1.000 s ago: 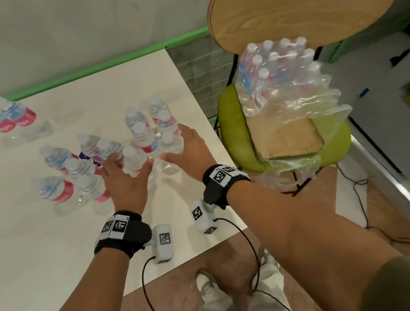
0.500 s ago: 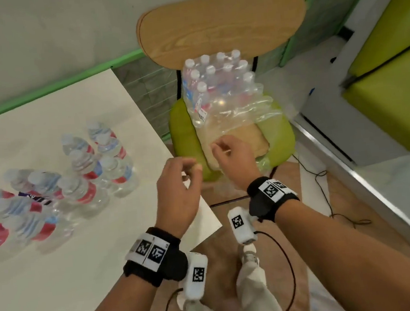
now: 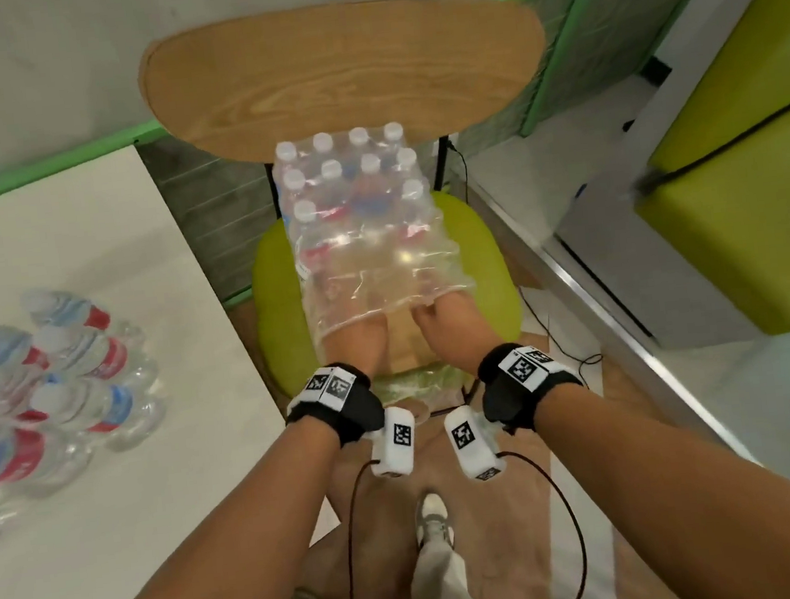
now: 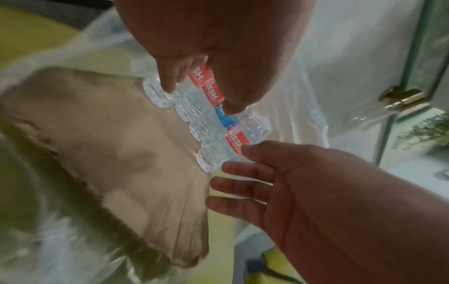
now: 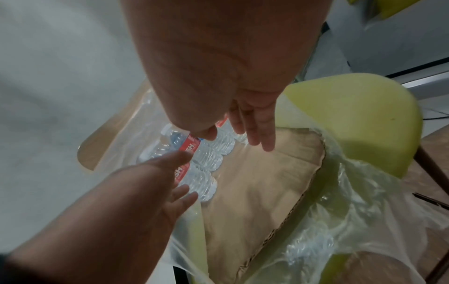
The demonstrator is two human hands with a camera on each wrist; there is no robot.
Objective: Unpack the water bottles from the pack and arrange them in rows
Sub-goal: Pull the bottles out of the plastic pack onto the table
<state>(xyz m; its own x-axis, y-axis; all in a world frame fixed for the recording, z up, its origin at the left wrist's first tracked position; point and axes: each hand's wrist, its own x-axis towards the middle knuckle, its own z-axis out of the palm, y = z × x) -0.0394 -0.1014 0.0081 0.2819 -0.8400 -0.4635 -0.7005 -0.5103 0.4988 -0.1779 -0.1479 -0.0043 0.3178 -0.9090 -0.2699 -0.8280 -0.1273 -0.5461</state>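
- My left hand (image 3: 357,339) and right hand (image 3: 451,324) reached into the open wrap, fingers loosely spread, gripping nothing.
- The pack (image 3: 356,216) sat on the chair seat (image 3: 481,262), its remaining bottles (image 4: 211,123) at the far end (hence the deep reach).
- Unpacked bottles (image 3: 77,373) stood clustered on the desk (image 3: 127,494).

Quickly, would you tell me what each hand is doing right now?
Left hand: open, fingers reaching toward the bottles, holding nothing.
Right hand: open, also empty.

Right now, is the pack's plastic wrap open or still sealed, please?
Open: the wrap gapes at its near end, and both hands reach inside toward the bottles.
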